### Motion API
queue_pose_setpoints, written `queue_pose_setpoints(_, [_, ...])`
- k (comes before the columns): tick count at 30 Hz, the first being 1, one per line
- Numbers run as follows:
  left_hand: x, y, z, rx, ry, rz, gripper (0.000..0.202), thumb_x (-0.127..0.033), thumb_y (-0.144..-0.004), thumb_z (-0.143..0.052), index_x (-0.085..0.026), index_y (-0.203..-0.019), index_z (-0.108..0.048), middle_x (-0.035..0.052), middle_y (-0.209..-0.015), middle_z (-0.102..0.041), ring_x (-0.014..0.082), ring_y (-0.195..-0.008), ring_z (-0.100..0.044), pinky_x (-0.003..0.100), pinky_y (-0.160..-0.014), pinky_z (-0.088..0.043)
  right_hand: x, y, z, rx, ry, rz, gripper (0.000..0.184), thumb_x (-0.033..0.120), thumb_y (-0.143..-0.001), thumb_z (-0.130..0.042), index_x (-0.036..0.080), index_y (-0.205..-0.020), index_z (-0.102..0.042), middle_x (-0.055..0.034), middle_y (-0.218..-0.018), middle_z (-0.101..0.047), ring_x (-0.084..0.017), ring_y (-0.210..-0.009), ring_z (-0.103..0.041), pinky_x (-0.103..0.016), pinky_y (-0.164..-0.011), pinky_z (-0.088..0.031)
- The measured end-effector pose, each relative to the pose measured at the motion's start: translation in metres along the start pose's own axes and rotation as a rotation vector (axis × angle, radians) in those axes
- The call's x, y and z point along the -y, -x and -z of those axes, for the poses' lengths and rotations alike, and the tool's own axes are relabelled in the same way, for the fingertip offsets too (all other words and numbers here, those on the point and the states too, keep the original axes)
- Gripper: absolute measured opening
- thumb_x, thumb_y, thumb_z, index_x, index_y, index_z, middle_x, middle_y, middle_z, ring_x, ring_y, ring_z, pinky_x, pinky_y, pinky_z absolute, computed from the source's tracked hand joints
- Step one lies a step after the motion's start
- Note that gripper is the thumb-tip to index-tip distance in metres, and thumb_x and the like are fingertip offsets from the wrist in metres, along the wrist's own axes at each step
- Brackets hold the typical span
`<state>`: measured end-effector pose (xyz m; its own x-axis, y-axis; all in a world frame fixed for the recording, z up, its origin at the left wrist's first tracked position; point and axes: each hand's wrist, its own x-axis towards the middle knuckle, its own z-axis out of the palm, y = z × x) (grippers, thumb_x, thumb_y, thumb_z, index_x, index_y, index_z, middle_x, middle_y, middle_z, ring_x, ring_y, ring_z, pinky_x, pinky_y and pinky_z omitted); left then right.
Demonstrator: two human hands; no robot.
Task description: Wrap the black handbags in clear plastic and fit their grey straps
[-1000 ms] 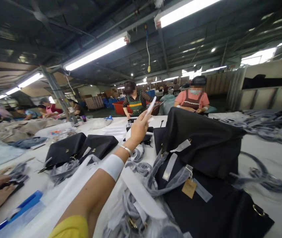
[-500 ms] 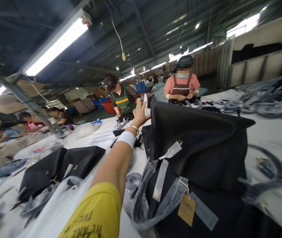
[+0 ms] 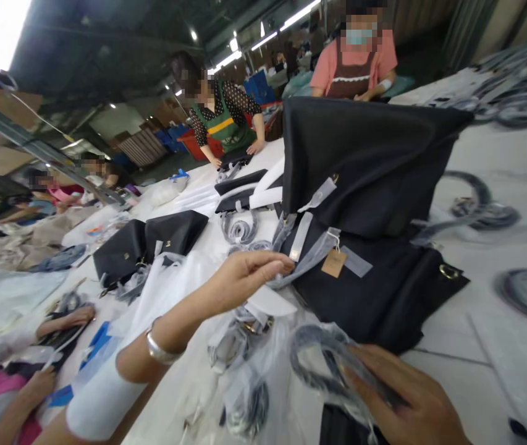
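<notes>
My left hand (image 3: 249, 278), wearing a silver bangle and a white wrist band, is closed with its fingers stretched forward. A white strip (image 3: 272, 301) sticks out beneath its fingers; the grip itself is partly hidden. Nearby stands a black bag (image 3: 360, 167) with its flap raised, plastic-wrapped straps, and a brown tag (image 3: 333, 263). At the lower right, my right hand (image 3: 411, 395) is wrapped round a looped dark strap (image 3: 316, 340) in clear plastic. Part of a black item (image 3: 341, 426) shows below that strap.
Coiled wrapped straps (image 3: 240, 227) and more white strips (image 3: 267, 196) lie beyond my left hand. Two black bags (image 3: 170, 238) stand to the left. A co-worker's hands (image 3: 78, 316) work at the lower left, and other people stand across the table (image 3: 513, 204).
My left hand has come back from the far white strips toward me, with a white strip beneath its fingers. My right hand and the looped strap have come into view. The camera has tilted down.
</notes>
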<state>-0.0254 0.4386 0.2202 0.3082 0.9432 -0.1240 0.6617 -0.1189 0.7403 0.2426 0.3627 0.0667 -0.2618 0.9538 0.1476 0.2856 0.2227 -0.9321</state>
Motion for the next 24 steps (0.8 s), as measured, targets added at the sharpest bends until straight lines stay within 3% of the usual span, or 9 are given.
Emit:
queue_pose_setpoints(3, [-0.03, 0.047, -0.036, 0.138, -0.077, -0.052, 0.052, -0.046, -0.094, -0.062, -0.03, -0.142, -0.053, 0.0059, -0.145, -0.057, 0.0261, -0.131, -0.055, 0.039, -0.112, -0.042, 0.018, -0.003, 0.006, -0.017, 0.003, 0.039, 0.024, 0.044, -0.083, -0.067, 0.032, -0.1, -0.08, -0.0042, -0.102, -0.078, -0.028, -0.093, -0.074, -0.036, -0.087, -0.062])
queue_pose_setpoints(5, [-0.034, 0.062, -0.057, 0.131, -0.048, -0.081, 0.064, -0.048, -0.088, -0.068, -0.031, -0.146, -0.047, 0.0076, -0.145, -0.057, 0.0283, -0.13, -0.055, 0.042, -0.111, -0.042, 0.03, -0.003, 0.013, -0.014, 0.008, 0.052, 0.031, 0.045, -0.083, -0.068, 0.031, -0.109, -0.078, -0.0048, -0.11, -0.076, -0.029, -0.101, -0.072, -0.04, -0.093, -0.059])
queue_pose_setpoints(8, [-0.031, 0.064, -0.08, 0.059, 0.207, -0.076, 0.054, -0.047, -0.092, -0.063, -0.023, -0.139, -0.051, 0.0082, -0.108, -0.073, 0.023, -0.097, -0.07, 0.037, -0.091, -0.055, 0.043, 0.0, 0.027, 0.01, -0.034, 0.075, 0.05, 0.048, -0.082, -0.069, 0.027, -0.128, -0.068, -0.0058, -0.127, -0.07, -0.031, -0.117, -0.065, -0.044, -0.103, -0.052])
queue_pose_setpoints(11, [-0.037, 0.062, -0.095, -0.076, 0.428, -0.098, 0.045, -0.047, -0.093, -0.06, -0.017, -0.126, -0.058, 0.0018, -0.08, -0.067, 0.0114, -0.059, -0.061, 0.024, -0.062, -0.054, 0.05, 0.003, 0.041, -0.044, -0.182, 0.078, 0.062, 0.052, -0.085, -0.065, 0.023, -0.14, -0.056, -0.0074, -0.12, -0.072, -0.028, -0.109, -0.069, -0.038, -0.095, -0.056])
queue_pose_setpoints(14, [-0.055, 0.069, -0.104, -0.214, 0.384, -0.18, 0.04, -0.047, -0.091, -0.062, -0.016, -0.116, -0.064, 0.0013, -0.084, -0.066, 0.0052, -0.048, -0.047, 0.019, -0.048, -0.043, 0.053, 0.003, 0.054, -0.212, -0.25, 0.068, 0.058, 0.051, -0.09, -0.058, 0.021, -0.139, -0.057, -0.0063, -0.097, -0.076, -0.022, -0.084, -0.073, -0.033, -0.078, -0.059])
queue_pose_setpoints(17, [-0.075, 0.081, -0.106, -0.234, 0.25, -0.246, 0.04, -0.047, -0.088, -0.065, -0.018, -0.115, -0.067, 0.0006, -0.084, -0.067, 0.0057, -0.05, -0.047, 0.018, -0.046, -0.041, 0.056, 0.002, 0.069, -0.258, -0.15, 0.117, 0.056, 0.047, -0.087, -0.063, 0.02, -0.136, -0.059, -0.0072, -0.096, -0.076, -0.021, -0.08, -0.072, -0.034, -0.077, -0.058])
queue_pose_setpoints(20, [-0.091, 0.088, -0.104, -0.216, 0.099, -0.29, 0.044, -0.046, -0.085, -0.069, -0.019, -0.12, -0.067, -0.0007, -0.08, -0.066, 0.0072, -0.053, -0.049, 0.018, -0.048, -0.04, 0.061, 0.001, 0.086, -0.15, -0.032, 0.139, 0.059, 0.04, -0.08, -0.072, 0.021, -0.135, -0.061, -0.0085, -0.105, -0.075, -0.022, -0.086, -0.071, -0.034, -0.08, -0.057])
queue_pose_setpoints(24, [-0.101, 0.086, -0.102, -0.124, 0.016, -0.274, 0.042, -0.046, -0.087, -0.065, -0.018, -0.119, -0.069, 0.001, -0.084, -0.067, 0.0082, -0.055, -0.05, 0.019, -0.049, -0.041, 0.065, -0.001, 0.108, 0.102, -0.099, 0.136, 0.061, 0.037, -0.082, -0.071, 0.018, -0.138, -0.058, -0.0095, -0.109, -0.075, -0.02, -0.088, -0.07, -0.032, -0.079, -0.055])
